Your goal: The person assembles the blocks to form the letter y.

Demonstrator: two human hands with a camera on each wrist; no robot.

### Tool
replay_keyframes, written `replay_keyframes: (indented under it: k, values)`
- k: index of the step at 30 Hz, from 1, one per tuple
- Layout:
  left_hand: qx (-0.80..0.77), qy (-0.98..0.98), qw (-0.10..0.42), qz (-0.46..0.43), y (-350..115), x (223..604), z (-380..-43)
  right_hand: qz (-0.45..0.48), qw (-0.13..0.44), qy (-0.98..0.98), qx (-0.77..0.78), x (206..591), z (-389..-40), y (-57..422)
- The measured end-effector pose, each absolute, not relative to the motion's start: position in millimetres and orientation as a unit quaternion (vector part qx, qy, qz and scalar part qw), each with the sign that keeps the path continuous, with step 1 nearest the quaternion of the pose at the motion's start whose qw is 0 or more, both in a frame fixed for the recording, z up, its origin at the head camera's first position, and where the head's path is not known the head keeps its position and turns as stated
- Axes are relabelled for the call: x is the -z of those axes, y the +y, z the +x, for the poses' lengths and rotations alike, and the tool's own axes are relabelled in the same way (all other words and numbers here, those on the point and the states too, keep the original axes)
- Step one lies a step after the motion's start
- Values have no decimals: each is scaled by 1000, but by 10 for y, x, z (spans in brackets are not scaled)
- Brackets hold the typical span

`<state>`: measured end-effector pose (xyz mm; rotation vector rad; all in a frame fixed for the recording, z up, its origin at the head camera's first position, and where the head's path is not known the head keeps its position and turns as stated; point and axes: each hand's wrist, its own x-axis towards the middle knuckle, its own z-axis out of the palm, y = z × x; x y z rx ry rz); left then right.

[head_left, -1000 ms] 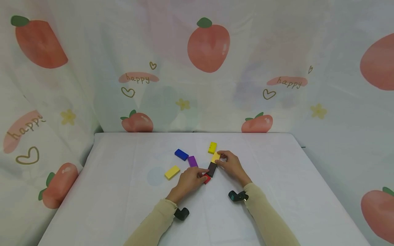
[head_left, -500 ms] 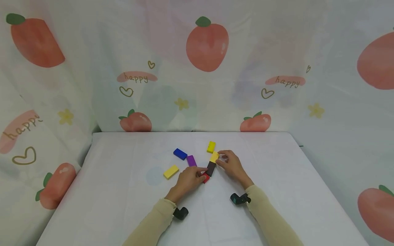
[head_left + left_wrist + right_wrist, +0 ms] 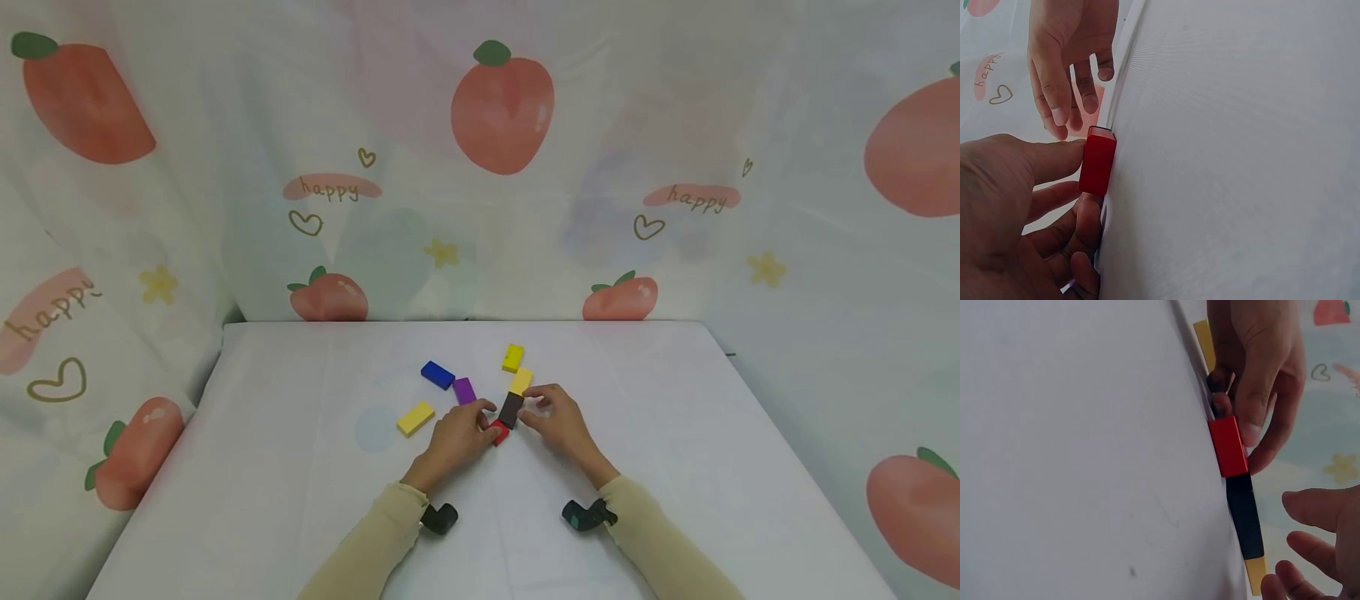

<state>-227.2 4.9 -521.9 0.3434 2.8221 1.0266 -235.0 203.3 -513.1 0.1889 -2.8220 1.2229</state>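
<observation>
My left hand [image 3: 457,435] pinches the red block [image 3: 501,432], its thumb on the block and its fingers curled at the far side. Beyond the red block, end to end, run a black block [image 3: 511,410] and a yellow block [image 3: 522,382], forming a slanting row. Beside the black block my right hand [image 3: 561,423] holds nothing, fingers loosely bent and thumb apart. The right wrist view shows a gap between those fingers and the black block [image 3: 1245,515]. In the left wrist view the red block [image 3: 1097,161] stands against the left thumb.
A brighter yellow block [image 3: 513,357] lies just past the row's far end. Left of the row are a purple block [image 3: 464,389], partly behind the left hand, a blue block [image 3: 438,375] and another yellow block [image 3: 416,418]. A patterned curtain [image 3: 420,100] rises behind the white table [image 3: 300,467].
My right hand has let go of the yellow block in the row and drawn back nearer, beside the black block. The left index finger has lifted off the black block.
</observation>
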Motion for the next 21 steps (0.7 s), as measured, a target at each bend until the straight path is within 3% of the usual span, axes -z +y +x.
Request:
replay_keyframes:
  k: [21]
  values:
    - [-353, 927, 62, 110, 46, 5219, -2277, 63, 10, -913, -404, 5200, -2177, 1884]
